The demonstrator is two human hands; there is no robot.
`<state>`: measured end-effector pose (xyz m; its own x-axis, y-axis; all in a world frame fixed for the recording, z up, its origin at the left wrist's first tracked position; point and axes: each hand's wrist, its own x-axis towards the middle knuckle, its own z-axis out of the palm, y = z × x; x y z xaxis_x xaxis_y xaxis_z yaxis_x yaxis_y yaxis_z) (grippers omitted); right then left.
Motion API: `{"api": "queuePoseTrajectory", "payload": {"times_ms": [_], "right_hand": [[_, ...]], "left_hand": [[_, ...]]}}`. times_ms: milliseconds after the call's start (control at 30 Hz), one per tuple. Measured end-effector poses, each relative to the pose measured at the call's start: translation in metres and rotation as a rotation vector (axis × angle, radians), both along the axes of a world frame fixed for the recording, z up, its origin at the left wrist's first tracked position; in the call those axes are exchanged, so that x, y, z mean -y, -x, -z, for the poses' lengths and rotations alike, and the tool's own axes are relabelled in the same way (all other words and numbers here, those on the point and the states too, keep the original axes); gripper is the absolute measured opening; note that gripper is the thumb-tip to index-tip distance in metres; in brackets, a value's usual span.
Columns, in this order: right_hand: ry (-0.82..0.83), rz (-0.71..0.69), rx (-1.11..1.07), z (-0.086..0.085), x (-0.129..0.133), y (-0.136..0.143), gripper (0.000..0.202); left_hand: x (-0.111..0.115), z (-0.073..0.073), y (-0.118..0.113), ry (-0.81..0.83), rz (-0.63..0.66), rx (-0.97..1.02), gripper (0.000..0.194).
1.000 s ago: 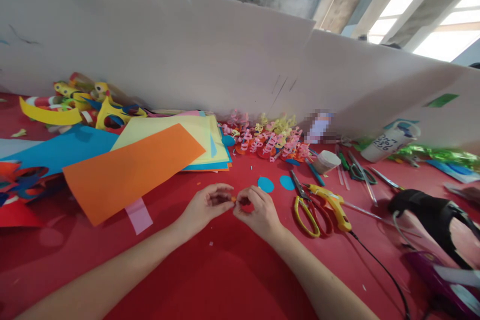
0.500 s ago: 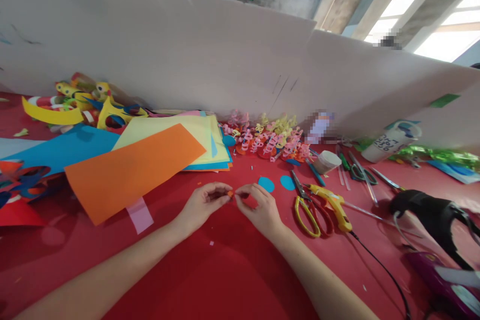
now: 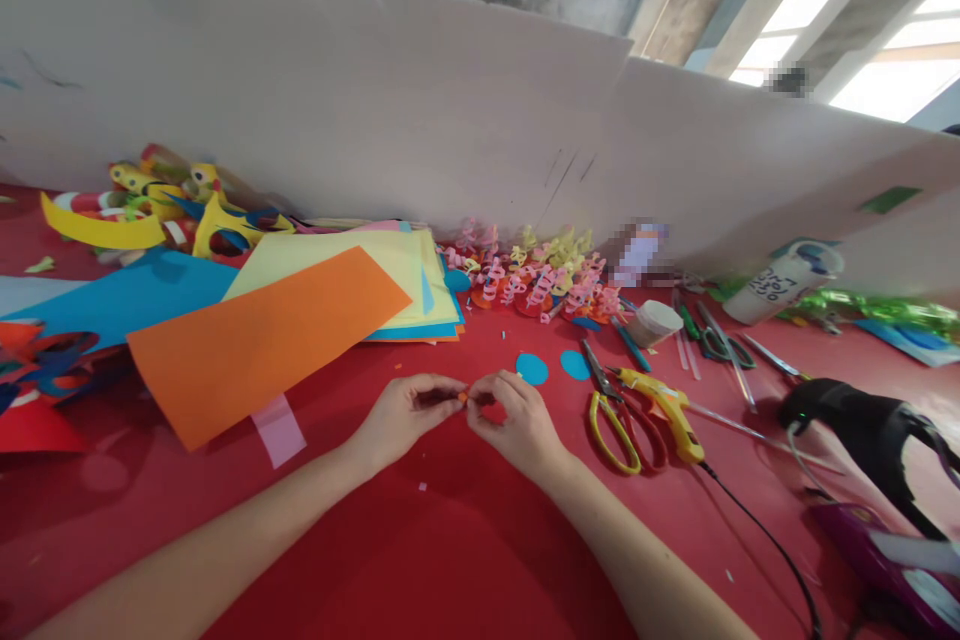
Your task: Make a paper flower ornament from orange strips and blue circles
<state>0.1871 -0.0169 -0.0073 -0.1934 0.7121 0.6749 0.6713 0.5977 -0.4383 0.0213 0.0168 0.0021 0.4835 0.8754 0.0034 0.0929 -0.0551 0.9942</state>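
Above the middle of the red table, my left hand [image 3: 414, 412] pinches a tiny orange piece [image 3: 463, 397] between thumb and fingertips. My right hand [image 3: 517, 417] is also closed in a pinch, its fingertips touching the right side of that piece. The fingers hide much of the piece. Two blue paper circles [image 3: 532, 369] lie just beyond my right hand. A large orange sheet [image 3: 270, 340] rests at the left on a stack of pale yellow sheets [image 3: 330, 265]. Scissors with yellow and red handles [image 3: 616, 430] lie right of my right hand.
A yellow glue gun [image 3: 671, 410] with a black cord lies beside the scissors. Curled pink and yellow paper pieces [image 3: 540, 285] stand along the white partition [image 3: 337, 100]. At the right are a white cup [image 3: 655, 323], a white bottle [image 3: 776, 288] and a black object [image 3: 855, 425].
My right hand has moved slightly left, closing the small gap, and its fingertips now meet the orange piece. My left hand has shifted very little.
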Motion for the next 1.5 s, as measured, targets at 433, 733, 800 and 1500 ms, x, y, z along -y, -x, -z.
{"api": "queuePoseTrajectory", "payload": {"times_ms": [433, 733, 800, 1500], "right_hand": [[0.030, -0.016, -0.003, -0.002, -0.001, -0.002, 0.010], [0.055, -0.007, -0.119, -0.004, 0.001, -0.001, 0.012], [0.092, -0.037, -0.161, -0.006, 0.001, -0.002, 0.012], [0.596, -0.224, -0.483, 0.001, -0.001, -0.001, 0.001]], "left_hand": [[0.000, 0.000, 0.001, -0.077, -0.005, -0.012, 0.018], [0.003, -0.004, 0.000, 0.011, -0.014, 0.061, 0.019], [0.002, -0.006, 0.001, 0.010, -0.005, 0.082, 0.014], [-0.001, -0.011, 0.005, -0.046, 0.078, -0.066, 0.005]]}}
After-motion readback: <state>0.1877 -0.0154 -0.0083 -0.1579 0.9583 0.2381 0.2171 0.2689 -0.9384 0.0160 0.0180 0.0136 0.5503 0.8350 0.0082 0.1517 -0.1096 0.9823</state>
